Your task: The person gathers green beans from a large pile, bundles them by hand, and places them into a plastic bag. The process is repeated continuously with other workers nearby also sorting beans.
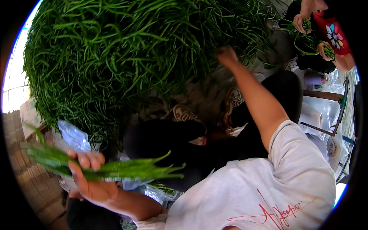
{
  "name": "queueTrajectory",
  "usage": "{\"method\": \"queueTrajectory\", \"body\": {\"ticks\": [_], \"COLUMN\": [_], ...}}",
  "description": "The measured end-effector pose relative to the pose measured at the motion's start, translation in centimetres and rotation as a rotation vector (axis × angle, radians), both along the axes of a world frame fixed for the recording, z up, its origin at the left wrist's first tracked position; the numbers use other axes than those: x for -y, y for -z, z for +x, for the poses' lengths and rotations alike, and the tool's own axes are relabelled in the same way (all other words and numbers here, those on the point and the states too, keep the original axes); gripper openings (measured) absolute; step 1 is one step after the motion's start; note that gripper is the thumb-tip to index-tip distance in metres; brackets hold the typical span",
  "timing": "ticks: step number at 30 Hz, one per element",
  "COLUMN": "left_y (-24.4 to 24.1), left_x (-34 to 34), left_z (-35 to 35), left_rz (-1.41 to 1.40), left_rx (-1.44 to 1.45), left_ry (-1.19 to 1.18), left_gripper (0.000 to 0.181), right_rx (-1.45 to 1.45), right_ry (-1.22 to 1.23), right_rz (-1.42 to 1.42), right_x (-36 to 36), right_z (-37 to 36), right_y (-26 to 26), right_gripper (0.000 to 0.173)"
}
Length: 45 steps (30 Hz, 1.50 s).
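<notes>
My left hand (92, 178) is at the lower left, fingers and thumb wrapped around a bunch of long green chili peppers (129, 169), which lies roughly level and is partly blurred. A large heap of the same long peppers (115, 51) fills the upper left and middle. My right hand (227, 57) reaches out to the heap's right edge; it is blurred and its fingers look bent, but whether it holds a pepper cannot be seen.
My bent legs and shoes (184, 113) are between my arms. At the upper right, a co-worker's hands (300, 24) hold green peppers. Clear plastic bags (319, 112) and a metal frame (345, 95) stand at the right. A bluish plastic bag (74, 136) lies beside the heap, near a box (30, 116).
</notes>
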<state>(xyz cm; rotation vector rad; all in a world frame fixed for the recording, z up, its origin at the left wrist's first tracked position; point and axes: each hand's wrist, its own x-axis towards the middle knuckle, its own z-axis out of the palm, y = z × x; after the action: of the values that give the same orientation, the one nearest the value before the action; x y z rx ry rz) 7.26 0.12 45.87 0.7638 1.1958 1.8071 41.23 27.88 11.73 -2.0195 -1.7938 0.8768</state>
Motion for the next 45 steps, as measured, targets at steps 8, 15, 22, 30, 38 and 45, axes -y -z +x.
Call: {"method": "queueTrajectory", "body": {"ticks": [8, 15, 22, 30, 38, 45], "left_y": [9.2, 10.4, 11.3, 11.9, 11.5, 8.1], "left_x": [-17.2, -19.8, -20.7, -19.6, -16.2, -12.1], "left_z": [8.3, 8.2, 8.0, 9.7, 12.8, 13.1], "left_rz": [-0.276, -0.366, -0.387, -0.418, -0.32, -0.216], "left_rx": [0.143, -0.016, -0.024, -0.293, -0.39, 0.04], "left_ry": [0.164, 0.1, 0.234, 0.558, 0.646, 0.473], "left_gripper": [0.015, 0.015, 0.011, 0.011, 0.015, 0.013], "right_rx": [0.089, -0.106, -0.84, -1.141, -1.31, -1.383], "right_ry": [0.053, 0.092, 0.338, 0.522, 0.203, 0.034], "right_rz": [-0.299, -0.319, -0.771, -0.606, -0.311, -0.112], "right_x": [1.8, 1.4, 1.7, 7.2, 12.0, 14.5], "right_z": [-6.0, -7.2, -0.8, 2.0, 2.2, 0.8], "right_y": [13.3, 11.5, 1.3, -11.9, -21.3, -23.4], "right_gripper": [0.051, 0.065, 0.025, 0.022, 0.027, 0.025]}}
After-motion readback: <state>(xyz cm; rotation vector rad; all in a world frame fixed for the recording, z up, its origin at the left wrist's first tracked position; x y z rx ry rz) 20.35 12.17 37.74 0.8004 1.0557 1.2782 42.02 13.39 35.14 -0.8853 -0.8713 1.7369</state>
